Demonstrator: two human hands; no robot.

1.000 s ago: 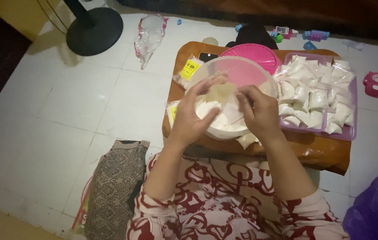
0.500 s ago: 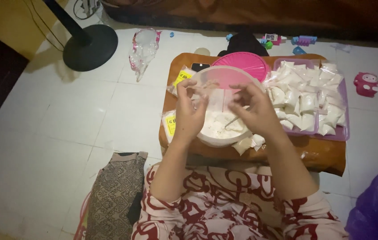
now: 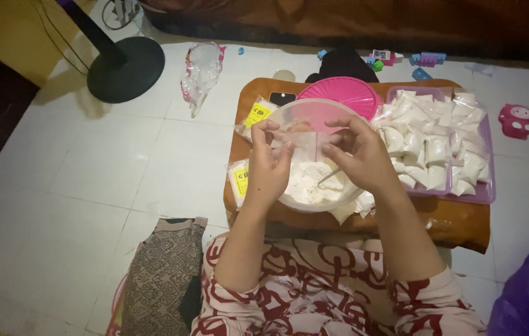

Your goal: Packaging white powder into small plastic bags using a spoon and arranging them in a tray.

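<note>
Both hands are raised over a round clear plastic bowl (image 3: 314, 180) that sits on a low brown wooden tabletop (image 3: 457, 224). The left hand (image 3: 269, 165) and the right hand (image 3: 358, 152) each pinch a top corner of a small clear plastic pouch (image 3: 307, 144), holding it stretched between them just above the bowl; whether the pouch already holds anything is hard to tell in the dim light. The bowl is partly filled with white powder (image 3: 305, 185), and a thin spoon handle (image 3: 330, 177) sticks out of the powder, leaning toward the right hand.

Behind the bowl, touching its far rim, lies a round pink plastic lid (image 3: 339, 93). To the right of the bowl stands a rectangular pale purple plastic tray (image 3: 485, 186), crowded with filled white pouches (image 3: 432, 140) stacked loosely over one another. Two more filled pouches (image 3: 354, 208) lie on the tabletop at the near right edge of the bowl. At the left edge of the tabletop lie clear packets with yellow labels (image 3: 255, 115). A crumpled clear plastic bag (image 3: 201, 71) lies on the white tiled floor (image 3: 90, 174), near a black round fan base (image 3: 124, 68).
</note>
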